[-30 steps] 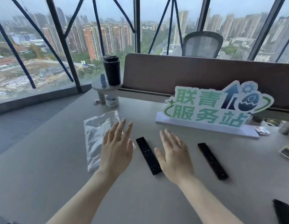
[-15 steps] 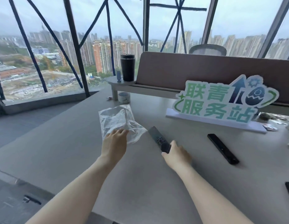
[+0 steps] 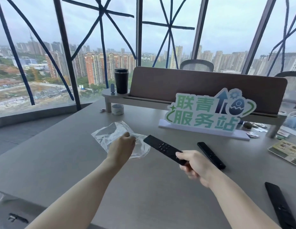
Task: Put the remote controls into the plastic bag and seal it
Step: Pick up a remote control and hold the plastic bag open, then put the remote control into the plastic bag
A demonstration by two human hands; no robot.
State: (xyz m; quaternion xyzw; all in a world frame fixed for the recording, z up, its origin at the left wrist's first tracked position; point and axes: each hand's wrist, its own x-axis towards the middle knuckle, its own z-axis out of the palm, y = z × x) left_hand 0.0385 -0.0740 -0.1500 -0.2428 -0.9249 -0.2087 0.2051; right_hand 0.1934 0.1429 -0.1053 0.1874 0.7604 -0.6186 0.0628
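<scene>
I am reaching my bare left arm forward over the grey counter (image 3: 64, 162), and my left hand (image 3: 121, 147) is lying knuckles up with its fingers curled down, pinching the near edge of the crumpled clear plastic bag (image 3: 110, 134). The bag is lying flat on the counter, spreading away from my hand toward the window.

My right arm is stretching in from the lower right. My right hand (image 3: 194, 164) is clenching around the near end of a long slim black remote control (image 3: 162, 147), thumb on top, and is holding it raised off the counter at a slant. Its far tip is pointing left, just beside the right edge of the bag and close to my left hand; I cannot tell whether it is touching the plastic.

A second black remote control (image 3: 210, 155) is lying flat on the counter just right of my right hand. A third black remote control (image 3: 281, 205) is lying near the lower right corner, well apart from the bag. Behind them, a green and white cut-out sign (image 3: 205, 111) is standing upright on the counter.
</scene>
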